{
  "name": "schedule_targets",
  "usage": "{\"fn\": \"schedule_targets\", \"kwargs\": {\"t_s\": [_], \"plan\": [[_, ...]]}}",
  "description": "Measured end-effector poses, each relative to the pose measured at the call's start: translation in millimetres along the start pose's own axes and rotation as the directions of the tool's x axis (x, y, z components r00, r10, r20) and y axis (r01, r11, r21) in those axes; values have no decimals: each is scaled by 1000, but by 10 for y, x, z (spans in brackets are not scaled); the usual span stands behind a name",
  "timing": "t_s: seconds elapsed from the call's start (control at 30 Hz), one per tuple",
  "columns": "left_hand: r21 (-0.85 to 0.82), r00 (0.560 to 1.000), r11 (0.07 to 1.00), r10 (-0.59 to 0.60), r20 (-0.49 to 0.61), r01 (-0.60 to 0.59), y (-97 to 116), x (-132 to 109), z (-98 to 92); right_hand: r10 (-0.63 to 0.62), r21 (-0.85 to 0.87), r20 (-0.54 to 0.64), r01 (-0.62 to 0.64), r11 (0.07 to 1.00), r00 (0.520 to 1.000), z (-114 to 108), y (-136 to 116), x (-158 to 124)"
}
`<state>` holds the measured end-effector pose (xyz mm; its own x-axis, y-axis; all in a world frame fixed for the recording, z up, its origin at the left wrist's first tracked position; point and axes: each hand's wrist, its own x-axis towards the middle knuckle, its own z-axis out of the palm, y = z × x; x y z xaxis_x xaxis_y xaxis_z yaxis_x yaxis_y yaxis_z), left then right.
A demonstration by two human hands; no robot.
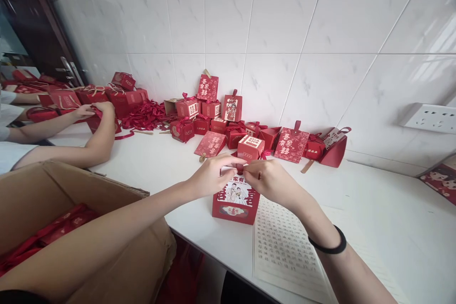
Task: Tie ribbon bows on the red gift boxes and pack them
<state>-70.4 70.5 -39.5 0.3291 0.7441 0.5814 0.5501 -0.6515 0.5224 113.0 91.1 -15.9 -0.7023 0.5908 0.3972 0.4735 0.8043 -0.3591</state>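
A red gift box (235, 204) with a printed couple on its front stands upright near the front edge of the white table (384, 218). My left hand (210, 175) and my right hand (266, 178) meet above its top, both with fingers pinched on the red ribbon (241, 167) there. A black band sits on my right wrist.
Several red boxes (221, 118) and loose red ribbons (144, 116) are piled against the tiled wall. A lined sheet of paper (285, 247) lies under my right arm. An open cardboard carton (71, 199) sits at the left. Another person's hands (94, 111) work at far left. A wall socket (431, 118) is at right.
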Motion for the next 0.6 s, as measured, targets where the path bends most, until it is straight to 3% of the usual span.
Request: {"fn": "schedule_targets", "kwargs": {"t_s": [0.37,0.6], "plan": [[10,1000,1000,25,-13,-25,-41,-23,17,-6,88,52,2,996,999,-24,44,-5],[-13,996,997,72,-58,-73,-48,-70,68,-22,40,31,21,999,999,44,67,-30]]}}
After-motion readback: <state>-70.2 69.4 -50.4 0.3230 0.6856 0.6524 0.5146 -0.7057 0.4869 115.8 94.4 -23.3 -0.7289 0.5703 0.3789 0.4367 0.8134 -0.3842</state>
